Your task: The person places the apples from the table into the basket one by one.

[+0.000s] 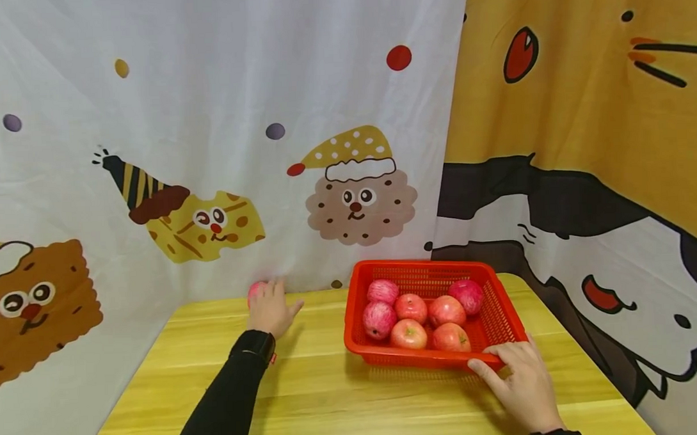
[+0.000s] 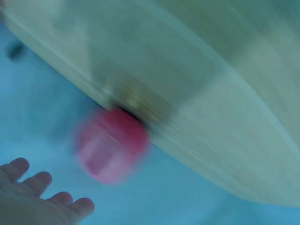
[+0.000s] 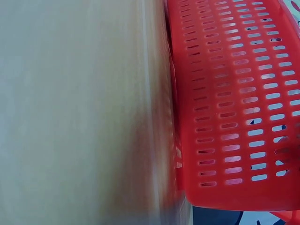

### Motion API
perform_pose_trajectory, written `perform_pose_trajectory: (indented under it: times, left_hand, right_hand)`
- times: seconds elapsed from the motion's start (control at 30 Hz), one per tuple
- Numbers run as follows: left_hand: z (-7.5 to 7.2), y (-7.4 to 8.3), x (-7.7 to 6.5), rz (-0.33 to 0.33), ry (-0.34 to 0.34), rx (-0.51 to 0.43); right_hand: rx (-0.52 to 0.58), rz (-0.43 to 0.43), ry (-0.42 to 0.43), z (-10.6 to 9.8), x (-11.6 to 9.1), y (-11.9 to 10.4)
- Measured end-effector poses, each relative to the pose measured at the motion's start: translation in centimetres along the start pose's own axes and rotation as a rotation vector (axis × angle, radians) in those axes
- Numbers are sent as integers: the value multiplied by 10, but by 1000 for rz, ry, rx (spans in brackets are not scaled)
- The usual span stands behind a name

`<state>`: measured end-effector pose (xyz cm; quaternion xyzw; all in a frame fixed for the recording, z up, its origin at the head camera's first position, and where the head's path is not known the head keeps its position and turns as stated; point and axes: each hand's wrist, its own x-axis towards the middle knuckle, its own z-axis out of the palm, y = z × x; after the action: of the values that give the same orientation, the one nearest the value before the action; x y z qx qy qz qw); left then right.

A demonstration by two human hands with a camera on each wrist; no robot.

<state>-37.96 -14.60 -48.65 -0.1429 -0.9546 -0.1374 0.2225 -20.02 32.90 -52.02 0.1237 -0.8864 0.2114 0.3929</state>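
At the back edge of the table, a reddish-pink apple [image 1: 256, 290] is partly hidden behind my left hand [image 1: 271, 312]. In the left wrist view the apple [image 2: 112, 145] is blurred, with a gap between it and my extended fingers [image 2: 40, 183]. A red plastic basket [image 1: 361, 345] stands right of centre, several red and pink apples [image 1: 411, 310] lying inside, mostly toward its left and middle. My right hand [image 1: 521, 381] holds the basket's near right corner by the rim, thumb along the front. The right wrist view shows the basket's slotted side [image 3: 234, 93] but not the fingers.
A yellow wood-grain table [image 1: 315, 404] lies under everything. Along its back hangs a white curtain [image 1: 205, 88] with cartoon snacks, and a curtain with cartoon animals [image 1: 584, 203] hangs along the right side, close to the basket.
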Motion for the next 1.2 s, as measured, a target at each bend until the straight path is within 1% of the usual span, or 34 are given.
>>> perform_pose_trajectory:
  times: [0.07, 0.1, 0.17, 0.27, 0.33, 0.4, 0.53, 0.63, 0.67, 0.73, 0.8, 0.87, 0.93, 1.03, 1.13, 1.2]
  left_hand:
    - [0, -23, 3, -83, -39, 33]
    - [0, -31, 3, -107, -57, 35]
    - [2, -44, 4, -130, -96, 32]
    - [5, -52, 3, -139, -153, 15]
    - [7, -52, 2, -144, -188, 9]
    - [8, -52, 1, -162, -204, 16]
    - [11, -47, 3, -190, -165, 43]
    - [13, -45, 5, -225, -132, 68]
    - [13, -44, 6, -237, -136, 66]
    - [11, -42, 6, -271, -172, 43]
    - [9, -41, 4, -289, -206, 19]
    - [7, -40, 1, -289, -239, 5]
    - [6, -39, -3, -282, -256, 15]
    - [4, -38, -11, -273, -253, 30]
    - [4, -38, -18, -275, -237, 17]
    - [4, -37, -21, -264, -234, 19]
  right_hand:
    - [-4, -3, -5, 0, -1, 0]
    - [-5, -2, -6, 0, -1, 1]
    - [-9, 2, -9, 0, -1, 1]
    - [-1, 6, -7, 0, -1, 0]
    - [2, 6, -9, 1, -1, -1]
    - [4, 2, -14, 2, -1, -1]
    - [1, 8, -23, 2, -2, -1]
    - [1, 15, -20, 2, -1, 0]
    - [0, 16, -20, 1, -1, 0]
    - [1, 15, -20, 1, -1, 1]
    - [6, 13, -20, 1, 0, 1]
    - [8, 12, -22, 1, -1, 1]
    - [12, 13, -23, 1, -1, 2]
    - [7, 18, -29, 1, -1, 1]
    - [2, 21, -28, 0, 0, 0]
    - [-1, 21, -26, 0, 0, 0]
